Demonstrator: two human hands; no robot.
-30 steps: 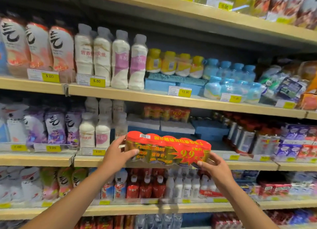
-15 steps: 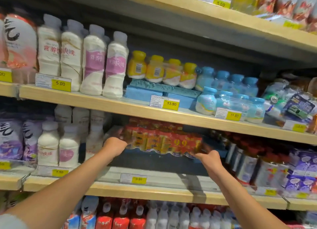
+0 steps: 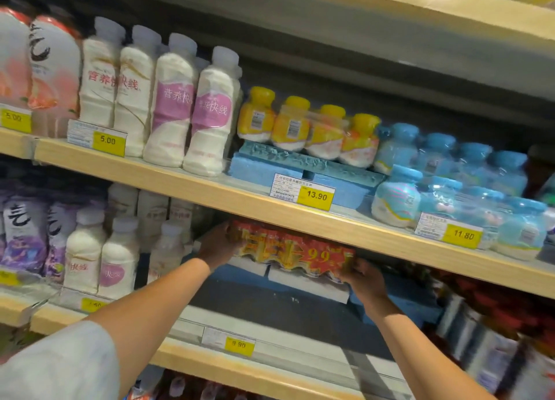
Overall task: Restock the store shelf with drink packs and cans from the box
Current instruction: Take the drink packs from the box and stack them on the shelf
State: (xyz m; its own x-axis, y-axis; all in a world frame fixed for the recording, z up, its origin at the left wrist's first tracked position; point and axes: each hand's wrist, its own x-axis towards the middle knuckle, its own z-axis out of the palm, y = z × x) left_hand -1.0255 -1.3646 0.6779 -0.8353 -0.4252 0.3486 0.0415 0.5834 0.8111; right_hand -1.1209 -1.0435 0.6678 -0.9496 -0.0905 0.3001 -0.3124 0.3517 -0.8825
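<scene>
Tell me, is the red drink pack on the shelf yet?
In: red drink pack sits under the upper shelf board, gripped by left hand and right hand.

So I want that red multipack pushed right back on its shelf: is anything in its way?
Nothing visible blocks it. The red multipack, held at its ends by the left hand and right hand, sits on pale foam blocks under the shelf board. The space behind it is hidden.

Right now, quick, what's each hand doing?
Left hand: closed on the left end of the red drink pack.
Right hand: closed on the pack's right end, from below.
</scene>
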